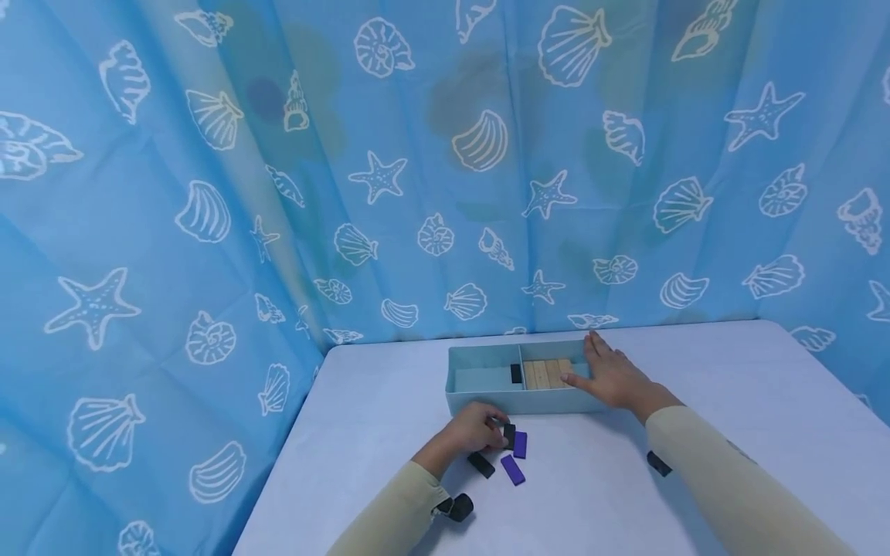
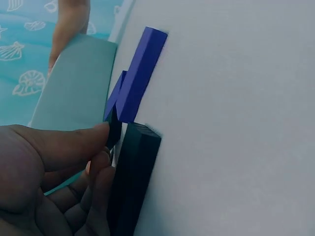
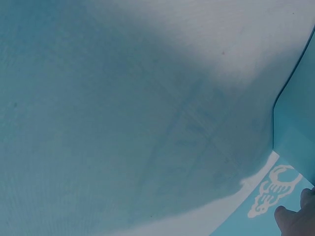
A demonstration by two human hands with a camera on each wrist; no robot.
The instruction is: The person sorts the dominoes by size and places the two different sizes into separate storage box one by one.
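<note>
In the head view, a long pale blue box (image 1: 542, 402) stands toward the far side of the white table (image 1: 591, 494), a shell-print curtain (image 1: 417, 123) behind it. A divider (image 1: 521, 363) parts it in two: a small black piece (image 1: 516, 374) sits at the right of the left compartment, and a row of wooden blocks (image 1: 547, 374) fills much of the right one. The right hand (image 1: 612, 377) lies at the box's right end, its fingers straight. Near the box's front, the left hand (image 1: 476, 427) pinches a black block (image 1: 510, 436) just left of a purple block (image 1: 520, 445); a second purple block (image 1: 513, 469) and another black block (image 1: 481, 465) lie nearer.

The left wrist view shows that pinch closely — thumb against fingertips; whether the block is off the table I cannot tell.

In the right wrist view, only fingertips show — beside the box's wall.
</note>
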